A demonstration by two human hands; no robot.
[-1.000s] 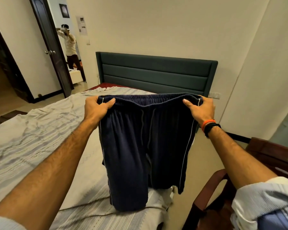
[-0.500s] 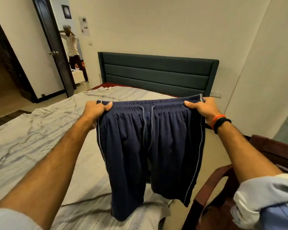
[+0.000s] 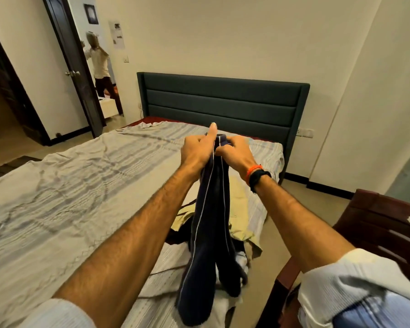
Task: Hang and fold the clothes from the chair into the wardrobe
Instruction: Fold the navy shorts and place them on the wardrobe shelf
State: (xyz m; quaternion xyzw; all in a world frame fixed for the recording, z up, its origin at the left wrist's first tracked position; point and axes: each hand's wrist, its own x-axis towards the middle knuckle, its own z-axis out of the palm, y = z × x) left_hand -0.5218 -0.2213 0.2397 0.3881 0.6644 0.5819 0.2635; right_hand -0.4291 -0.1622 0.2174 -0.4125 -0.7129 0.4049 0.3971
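Since the earlier frame, both hands are converging: the left hand [image 3: 197,150] and right hand [image 3: 234,152] are now meeting at centre, each pinching a waistband corner of the navy shorts [image 3: 211,233], folding them in half lengthwise. The shorts are hanging straight down from the hands, long axis vertical, over the bed [image 3: 57,209] edge. Neither hand is nearer. No legible writing or brand is showing.

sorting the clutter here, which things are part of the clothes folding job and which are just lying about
Part of the job:
- navy shorts, gripped by left hand and right hand
- beige garment on the bed
- wooden chair

Just lying about:
- striped bedsheet
- headboard
- door
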